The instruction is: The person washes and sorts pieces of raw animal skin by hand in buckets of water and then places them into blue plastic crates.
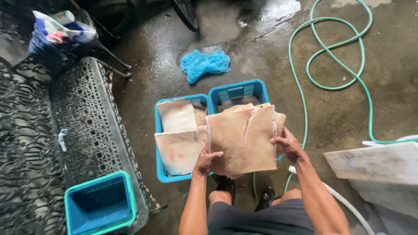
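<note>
At the far left, a small blue plastic bin with a green rim [100, 203] sits on a dark ornate metal bench [65, 130]. Right of it, on the wet concrete floor [392, 65], a blue plastic basket [162, 174] holds pale flat slabs of raw meat [176, 130], touching a second blue basket [237, 91] behind it. The left hand [204, 161] grips the lower left edge of a large pale slab of raw skin-on meat [241, 139], fingers clamped on it, held above the baskets. The right hand [288, 146] clamps the slab's right edge. A green hose [335, 85] loops at right.
</note>
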